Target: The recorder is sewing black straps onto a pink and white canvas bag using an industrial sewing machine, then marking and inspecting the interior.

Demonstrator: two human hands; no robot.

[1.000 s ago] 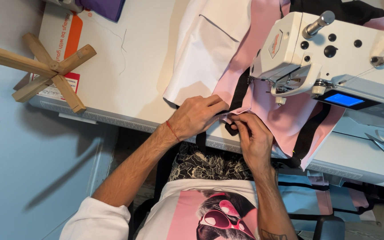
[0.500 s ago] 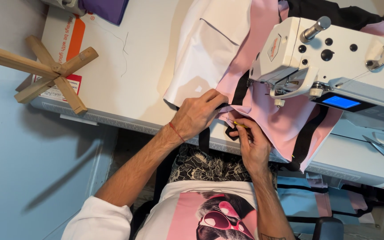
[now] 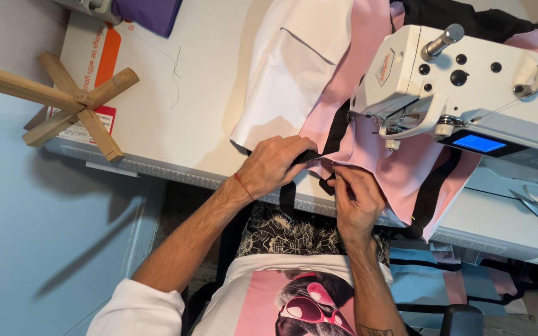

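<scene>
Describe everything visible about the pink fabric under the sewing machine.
The pink fabric is a soft, matte, pale pink cloth edged with black strap trim. It lies draped over the white table, running under the head of the white sewing machine and hanging off the near table edge. A white fabric panel lies beside it. The left hand presses its folded edge while the right hand pinches the trim there.
</scene>
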